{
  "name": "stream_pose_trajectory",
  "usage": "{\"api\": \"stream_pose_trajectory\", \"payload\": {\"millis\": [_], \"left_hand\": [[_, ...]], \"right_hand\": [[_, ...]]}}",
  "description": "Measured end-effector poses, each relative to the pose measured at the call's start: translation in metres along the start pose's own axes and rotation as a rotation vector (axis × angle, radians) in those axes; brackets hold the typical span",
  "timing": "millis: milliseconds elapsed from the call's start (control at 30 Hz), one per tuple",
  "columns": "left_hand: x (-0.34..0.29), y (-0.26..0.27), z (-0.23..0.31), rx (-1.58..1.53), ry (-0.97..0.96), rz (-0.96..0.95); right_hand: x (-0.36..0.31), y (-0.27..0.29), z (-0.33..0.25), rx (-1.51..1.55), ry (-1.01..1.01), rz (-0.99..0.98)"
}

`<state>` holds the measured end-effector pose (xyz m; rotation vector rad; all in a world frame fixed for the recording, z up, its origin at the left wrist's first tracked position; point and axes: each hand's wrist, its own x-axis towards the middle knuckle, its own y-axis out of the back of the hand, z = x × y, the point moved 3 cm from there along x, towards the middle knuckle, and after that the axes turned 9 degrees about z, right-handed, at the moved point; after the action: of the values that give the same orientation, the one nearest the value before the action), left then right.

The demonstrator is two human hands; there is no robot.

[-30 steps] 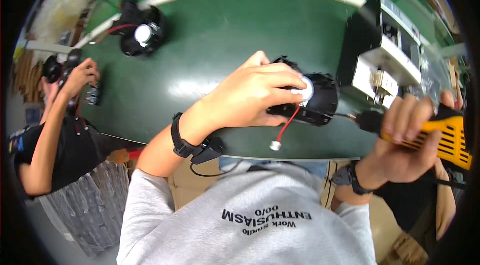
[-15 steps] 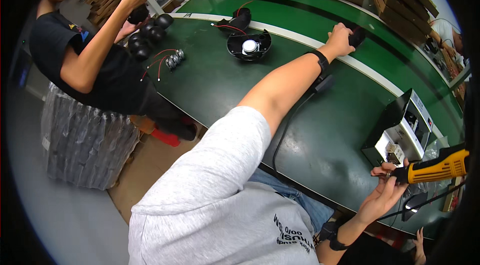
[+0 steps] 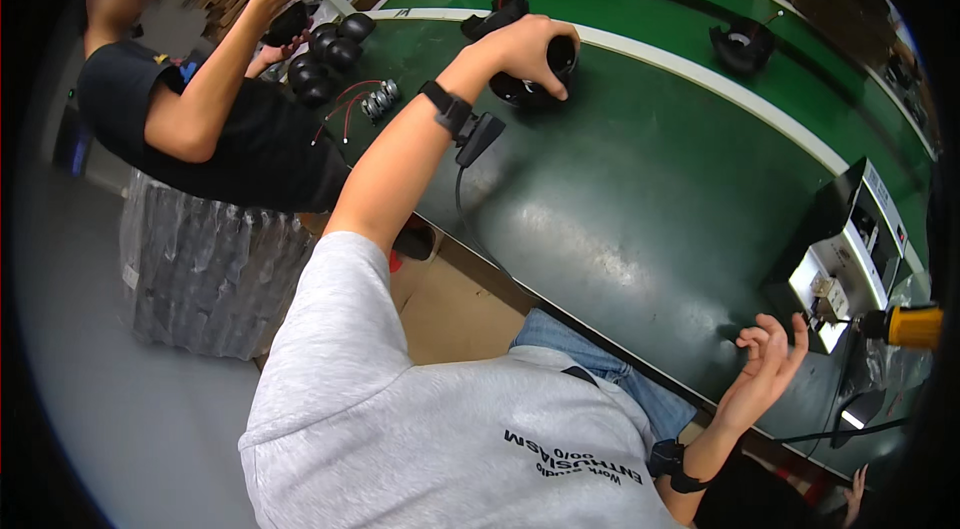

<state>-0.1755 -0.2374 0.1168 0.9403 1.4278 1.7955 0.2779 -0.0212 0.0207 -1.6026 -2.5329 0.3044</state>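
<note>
My left hand (image 3: pixel 535 49) reaches to the far side of the green table, its fingers and thumb closed round a black rounded housing (image 3: pixel 515 91). The hand covers much of that housing. Just behind it, a similar black part (image 3: pixel 497 17) with a red wire sits by the belt's edge. My right hand (image 3: pixel 765 369) is open and holds nothing, fingers apart and slightly curled above the near right of the table. Close to its fingertips is the tip of a yellow and black power screwdriver (image 3: pixel 912 327), apart from the hand. Another black housing (image 3: pixel 742 46) with a wire lies on the belt.
A black and silver box-shaped device (image 3: pixel 845 254) stands at the right of the table (image 3: pixel 640 219). Small metal parts with red wires (image 3: pixel 380 99) lie at left, near several black domes (image 3: pixel 335 47). A co-worker (image 3: pixel 240 129) handles a black part there. The green belt (image 3: pixel 640 4) runs behind.
My left hand has let go of the black housing on the belt and moved left onto another housing. My right hand has come off the screwdriver's front end, its fingers spreading.
</note>
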Motion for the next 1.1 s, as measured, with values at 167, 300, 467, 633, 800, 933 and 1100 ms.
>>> {"api": "stream_pose_trajectory", "payload": {"millis": [167,300,467,633,800,933,1100], "left_hand": [[-0.017,0.005,0.107,-0.276,0.123,0.396],[-0.023,-0.021,0.192,-0.366,0.337,0.076],[-0.046,-0.054,0.237,-0.550,0.216,-0.051],[-0.063,-0.058,0.227,-0.464,0.153,-0.315],[-0.047,-0.083,0.243,-0.844,-0.444,0.100],[-0.055,-0.090,0.263,-0.808,-0.513,0.212],[-0.070,-0.107,0.278,-0.824,-0.572,0.302]], "right_hand": [[-0.039,-0.030,-0.002,-0.086,-0.081,-0.266],[-0.037,-0.084,-0.001,-0.256,0.288,-0.509],[-0.026,-0.052,0.009,-0.363,0.270,-0.389],[-0.014,-0.015,-0.008,-0.250,0.115,-0.416],[0.002,0.005,-0.037,-0.357,0.258,-0.215],[-0.006,-0.011,-0.078,-0.521,0.454,-0.048],[0.005,-0.033,-0.077,-0.897,0.397,-0.250]]}}
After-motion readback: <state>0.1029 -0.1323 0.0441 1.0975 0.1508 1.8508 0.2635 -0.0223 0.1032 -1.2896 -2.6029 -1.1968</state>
